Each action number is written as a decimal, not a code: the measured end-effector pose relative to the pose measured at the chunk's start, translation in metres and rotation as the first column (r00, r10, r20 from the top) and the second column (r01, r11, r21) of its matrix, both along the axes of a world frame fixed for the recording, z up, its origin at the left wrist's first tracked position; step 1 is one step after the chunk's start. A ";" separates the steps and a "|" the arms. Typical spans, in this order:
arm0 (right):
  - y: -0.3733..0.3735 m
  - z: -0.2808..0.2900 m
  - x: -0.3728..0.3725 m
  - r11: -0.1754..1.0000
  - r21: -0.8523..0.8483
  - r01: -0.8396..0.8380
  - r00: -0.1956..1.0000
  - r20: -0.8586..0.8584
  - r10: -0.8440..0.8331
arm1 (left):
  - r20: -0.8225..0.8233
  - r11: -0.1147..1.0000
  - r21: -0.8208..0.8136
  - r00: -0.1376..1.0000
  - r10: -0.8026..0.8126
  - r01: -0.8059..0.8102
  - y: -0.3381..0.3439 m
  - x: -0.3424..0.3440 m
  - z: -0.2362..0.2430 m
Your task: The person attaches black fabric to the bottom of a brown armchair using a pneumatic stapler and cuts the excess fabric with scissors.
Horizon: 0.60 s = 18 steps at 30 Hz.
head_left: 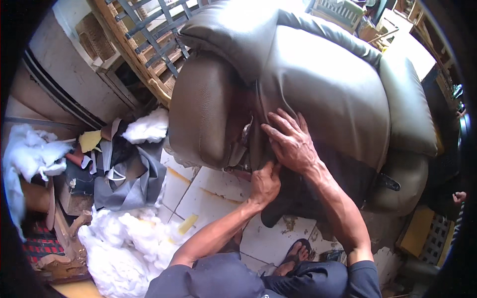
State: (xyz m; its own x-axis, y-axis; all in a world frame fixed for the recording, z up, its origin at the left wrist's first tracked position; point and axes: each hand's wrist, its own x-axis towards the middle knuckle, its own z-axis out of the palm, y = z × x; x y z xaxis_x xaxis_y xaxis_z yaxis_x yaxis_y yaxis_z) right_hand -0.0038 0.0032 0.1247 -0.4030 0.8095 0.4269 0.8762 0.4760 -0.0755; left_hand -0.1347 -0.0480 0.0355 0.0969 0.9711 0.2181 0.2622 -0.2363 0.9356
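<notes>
A brown-grey leather armchair [328, 79] stands in front of me. My right hand [294, 144] lies on its leather cover, fingers stretched out and pressing near the cover's left edge. Just below and to the left, my left hand [266, 185] is closed at the lower edge of the leather cover [256, 141]; its fingertips are partly hidden. Beside both hands, a dark gap runs between the cover and the padded left armrest [198, 109]. Something shiny and crumpled [245, 131] shows in that gap. Creases run through the leather around my right fingers.
White fibre stuffing [119, 248] is heaped on the tiled floor at left, near grey fabric scraps [131, 174]. A wooden frame with woven straps [154, 39] leans behind the armchair. A black lever [390, 182] sits low on its right side. Another person's hand [459, 197] shows at far right.
</notes>
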 end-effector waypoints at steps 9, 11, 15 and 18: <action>-0.004 0.008 -0.024 0.999 0.042 0.014 0.991 0.134 -0.019 | -0.186 0.975 -0.194 0.980 0.068 -0.105 -0.003 -0.084 0.019; -0.002 0.007 -0.025 0.995 0.091 0.031 0.984 0.171 -0.046 | -0.228 0.975 -0.150 0.965 0.129 -0.165 -0.004 -0.075 0.003; -0.016 -0.023 -0.027 1.000 -0.008 0.025 0.992 0.124 -0.024 | -0.240 0.968 -0.048 0.944 0.226 -0.244 0.003 -0.069 -0.027; -0.037 -0.054 -0.022 0.995 -0.099 0.034 0.988 0.156 -0.018 | -0.201 0.960 0.013 0.940 0.275 -0.278 0.000 -0.067 -0.031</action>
State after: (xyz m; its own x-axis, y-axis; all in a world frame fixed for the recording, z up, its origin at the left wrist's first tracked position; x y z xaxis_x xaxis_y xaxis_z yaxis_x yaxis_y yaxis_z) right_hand -0.0258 -0.0337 0.0711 -0.4358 0.8564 0.2767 0.8932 0.4495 0.0155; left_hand -0.2018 -0.0478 0.0041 -0.1359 0.9689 0.2067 0.4965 -0.1140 0.8605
